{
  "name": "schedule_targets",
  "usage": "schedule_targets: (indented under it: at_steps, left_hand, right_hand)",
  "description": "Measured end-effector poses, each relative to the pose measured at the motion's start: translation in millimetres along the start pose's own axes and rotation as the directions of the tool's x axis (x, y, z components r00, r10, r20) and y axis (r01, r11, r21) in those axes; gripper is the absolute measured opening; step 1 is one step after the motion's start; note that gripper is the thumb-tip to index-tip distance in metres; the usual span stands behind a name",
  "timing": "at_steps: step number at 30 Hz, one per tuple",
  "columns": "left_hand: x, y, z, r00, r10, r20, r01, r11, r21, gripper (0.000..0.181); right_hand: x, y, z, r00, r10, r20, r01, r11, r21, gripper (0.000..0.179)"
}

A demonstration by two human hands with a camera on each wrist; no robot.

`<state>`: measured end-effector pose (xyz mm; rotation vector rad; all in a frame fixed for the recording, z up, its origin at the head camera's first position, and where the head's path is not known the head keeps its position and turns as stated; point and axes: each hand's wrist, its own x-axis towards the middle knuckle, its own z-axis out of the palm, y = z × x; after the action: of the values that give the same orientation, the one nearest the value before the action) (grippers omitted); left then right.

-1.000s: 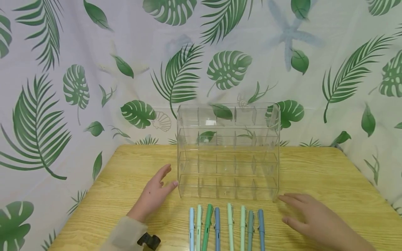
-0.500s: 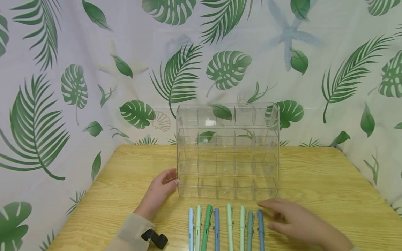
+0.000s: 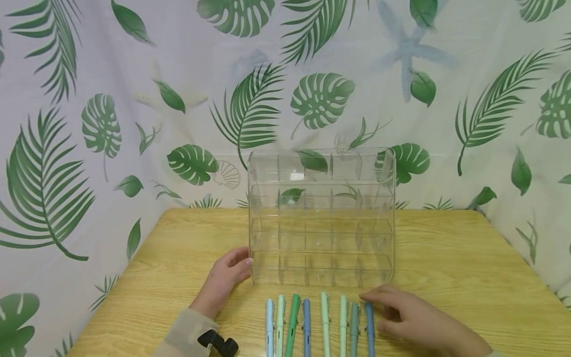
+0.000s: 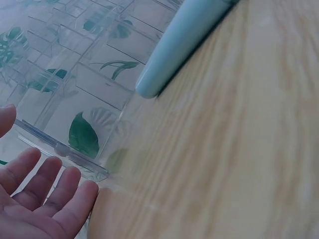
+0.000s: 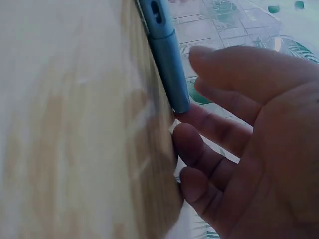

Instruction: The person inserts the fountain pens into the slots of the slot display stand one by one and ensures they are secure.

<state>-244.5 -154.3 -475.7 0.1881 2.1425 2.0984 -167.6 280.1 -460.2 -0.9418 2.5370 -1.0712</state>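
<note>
A clear acrylic rack (image 3: pixel 318 241) with tiered, divided compartments stands upright on the table. My left hand (image 3: pixel 223 282) is at its lower left side, thumb by the front edge. The left wrist view shows the fingers (image 4: pixel 70 199) extended beside the rack's side panel. In front of the rack lies a row of capped pens in light blue, pale green, dark green (image 3: pixel 292 320), teal (image 3: pixel 354 322) and blue. My right hand (image 3: pixel 412 317) hovers around the cap end of the rightmost blue pen (image 3: pixel 370 325), thumb and fingers apart, with a fingertip close to the pen's end.
The wood-grain table (image 3: pixel 446 253) reaches back to a leaf-printed cloth (image 3: pixel 374 54), which also hangs along the left. A black strapped device (image 3: pixel 218 343) sits on the left sleeve (image 3: pixel 187 334).
My left hand has moved right to the rack's side. My right hand has moved left from the rack's right corner to the rightmost blue pen. The rack and pens stay in place.
</note>
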Motion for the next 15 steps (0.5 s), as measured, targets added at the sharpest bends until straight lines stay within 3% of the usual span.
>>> schedule_targets:
  at_steps: [9,15]
  left_hand:
    - [1.1,-2.3,1.4,1.000,0.000,0.021,0.001,1.000,-0.017,0.057]
    - [0.5,-5.7,0.6,1.000,0.020,0.010,-0.019,0.999,-0.028,0.056]
  right_hand:
    - [-0.4,8.6,1.1,0.999,0.033,-0.010,-0.034,0.999,-0.008,0.042]
    - [1.4,13.7,0.5,1.000,0.013,0.013,-0.014,0.999,0.047,0.037]
